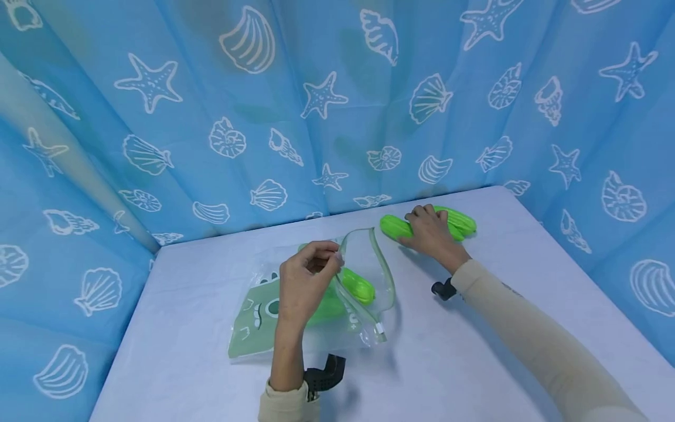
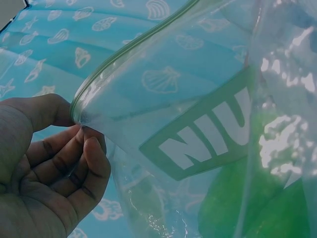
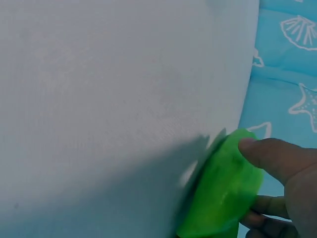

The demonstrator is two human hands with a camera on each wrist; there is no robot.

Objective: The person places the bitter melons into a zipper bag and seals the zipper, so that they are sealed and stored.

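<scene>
In the head view a clear slider zip bag [image 1: 248,337] with a green cartoon print lies on the table, its mouth spread wide toward the right. My left hand [image 1: 303,287] pinches the bag's green-edged rim; the left wrist view shows thumb and fingers on that edge [image 2: 101,69]. Inside the bag are bright green objects, one a ridged, cucumber-like piece [image 1: 358,286]. At the back right, my right hand [image 1: 433,235] grips a bright green toy cucumber [image 1: 392,227], thumb on top in the right wrist view [image 3: 223,186]. Another green toy cucumber [image 1: 460,219] lies beside it.
A white cloth covers the table [image 1: 174,328]. Blue curtains [image 1: 295,140] with white shell and starfish prints rise behind and at both sides. Black camera mounts [image 1: 327,375] sit on both wrists. The bag's white slider [image 1: 379,329] is at its near right corner.
</scene>
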